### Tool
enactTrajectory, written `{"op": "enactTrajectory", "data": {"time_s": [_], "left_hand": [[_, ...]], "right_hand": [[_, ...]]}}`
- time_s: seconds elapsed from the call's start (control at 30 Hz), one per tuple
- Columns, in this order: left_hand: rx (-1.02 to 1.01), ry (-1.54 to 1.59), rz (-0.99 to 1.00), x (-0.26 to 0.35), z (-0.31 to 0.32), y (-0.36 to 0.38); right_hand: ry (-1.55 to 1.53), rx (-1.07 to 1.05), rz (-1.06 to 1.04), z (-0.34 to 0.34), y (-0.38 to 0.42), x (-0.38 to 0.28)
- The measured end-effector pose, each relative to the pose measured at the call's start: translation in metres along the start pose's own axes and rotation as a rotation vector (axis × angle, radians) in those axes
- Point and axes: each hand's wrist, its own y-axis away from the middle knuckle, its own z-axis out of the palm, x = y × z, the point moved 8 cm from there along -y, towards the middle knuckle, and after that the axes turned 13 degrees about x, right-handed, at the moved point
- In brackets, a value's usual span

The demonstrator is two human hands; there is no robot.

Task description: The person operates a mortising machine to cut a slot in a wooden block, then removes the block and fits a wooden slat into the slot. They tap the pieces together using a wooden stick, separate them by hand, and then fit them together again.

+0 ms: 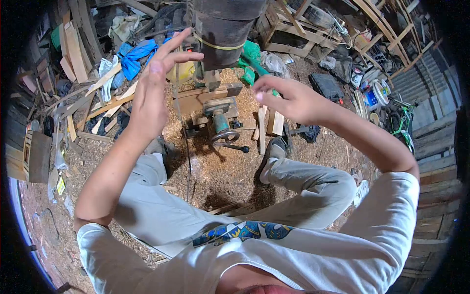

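My left hand (159, 88) is raised left of a large dark cylindrical machine body (227, 29), its fingers stretched out and holding nothing. On the other side, my right hand (293, 100) hangs in the air with fingers loosely curled and the thumb apart; nothing shows in its grasp. A green tube-like piece (254, 64) passes behind its fingertips. Below and between both hands stands a teal vise-like mechanism (220, 122) with a metal handwheel (225, 138). Behind it lies a wooden board (200, 99). Neither hand visibly touches the machine.
Wood offcuts (275, 122) lie by my right foot on the sawdust-covered floor (215, 176). Planks (110, 100) and a blue bag (131, 61) are piled at the left. A wooden crate (289, 32), a black case (327, 87) and a white bucket (377, 95) stand at the right.
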Motion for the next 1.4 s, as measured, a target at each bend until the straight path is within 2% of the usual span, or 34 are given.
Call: {"op": "enactTrajectory", "data": {"time_s": [0.03, 0.07, 0.1, 0.17, 0.23, 0.3, 0.33, 0.4, 0.43, 0.5, 0.57, 0.67, 0.8, 0.87, 0.97, 1.03, 1.13, 1.2, 1.27, 1.33, 1.4], "left_hand": [[0.011, 0.104, -0.113, -0.011, -0.002, 0.001], [0.020, 0.208, -0.226, -0.021, -0.004, 0.003], [0.030, 0.269, -0.300, -0.026, -0.007, 0.004], [0.044, 0.304, -0.337, -0.032, -0.013, 0.005], [0.073, 0.343, -0.375, -0.036, -0.020, 0.005], [0.068, 0.320, -0.350, -0.032, -0.028, 0.005], [0.064, 0.301, -0.333, -0.030, -0.030, 0.006], [0.067, 0.294, -0.342, -0.026, -0.035, 0.007], [0.052, 0.282, -0.321, -0.023, -0.036, 0.007], [0.037, 0.271, -0.303, -0.023, -0.034, 0.010], [0.024, 0.251, -0.276, -0.021, -0.032, 0.012], [0.001, 0.205, -0.269, -0.022, -0.026, 0.014], [0.000, 0.150, -0.242, -0.018, -0.017, 0.014], [-0.004, 0.126, -0.205, -0.016, -0.015, 0.011], [0.007, 0.130, -0.169, -0.024, -0.014, 0.007], [0.031, 0.123, -0.191, -0.020, -0.012, 0.003], [0.026, 0.167, -0.207, -0.021, -0.004, -0.001], [0.018, 0.174, -0.177, -0.021, 0.005, -0.002], [0.020, 0.172, -0.125, -0.014, 0.016, -0.003], [0.015, 0.187, -0.093, -0.003, 0.024, -0.006], [-0.041, 0.119, -0.016, -0.005, 0.034, -0.006]], "right_hand": [[0.164, 0.166, -0.205, -0.008, 0.001, -0.005], [0.166, 0.156, -0.203, -0.004, 0.002, 0.001], [0.076, 0.210, 0.086, -0.005, 0.002, 0.022], [-0.039, 0.193, 0.402, 0.005, 0.012, 0.056], [0.015, 0.191, 0.402, 0.034, 0.028, 0.060], [0.111, 0.166, 0.387, 0.065, 0.040, 0.062], [-0.014, 0.214, 0.367, 0.077, 0.046, 0.061], [-0.171, 0.232, 0.499, 0.106, 0.056, 0.076], [-0.169, 0.225, 0.501, 0.125, 0.062, 0.089], [-0.202, 0.405, 0.290, 0.151, 0.069, 0.110], [-0.227, 0.425, 0.327, 0.187, 0.071, 0.141], [-0.179, 0.494, 0.326, 0.209, 0.069, 0.146], [-0.064, 0.597, 0.224, 0.214, 0.069, 0.151], [-0.072, 0.525, 0.359, 0.215, 0.071, 0.154], [-0.082, 0.449, 0.385, 0.195, 0.075, 0.151], [-0.165, 0.412, 0.423, 0.155, 0.074, 0.125], [-0.685, 0.223, 0.628, 0.087, 0.067, 0.082], [-0.919, 0.171, 0.564, 0.035, 0.049, 0.065], [-1.212, 0.197, 0.351, -0.010, 0.026, 0.045], [-1.144, 0.193, 0.096, -0.035, -0.007, 0.046], [-0.951, 0.541, 0.198, -0.059, -0.036, 0.047]]}}
